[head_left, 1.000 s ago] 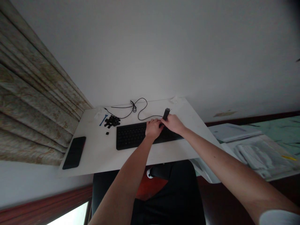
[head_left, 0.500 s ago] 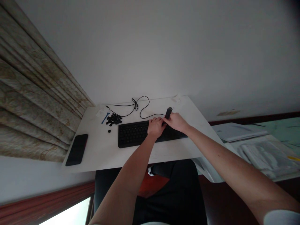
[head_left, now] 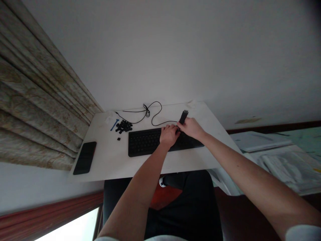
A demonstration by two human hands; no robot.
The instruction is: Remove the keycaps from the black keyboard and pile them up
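Observation:
A black keyboard (head_left: 142, 142) lies lengthwise on the white desk, with my hands over its middle and right part. My left hand (head_left: 168, 135) rests on it, palm down, fingers bent at its rear edge and holding it against the desk. In my right hand (head_left: 191, 128), a black brush (head_left: 184, 116) is gripped with its bristly end pointing up and away. Its lower end is hidden between the two hands, close to my left thumb, so I cannot tell whether it touches the keys. Loose black keycaps (head_left: 124, 126) lie heaped left of the keyboard.
A blue tool (head_left: 114, 125) lies beside the keycaps, and one keycap (head_left: 118, 139) sits apart. A black cable (head_left: 156, 115) loops behind the keyboard. On the desk's left side is a dark phone-like slab (head_left: 84, 158). The wall borders the desk's (head_left: 112, 167) back; a curtain (head_left: 37, 110) hangs left.
The whole view has shifted slightly. My right hand has tilted the brush a little to the right, with its bristly end higher. My left hand stays on the keyboard.

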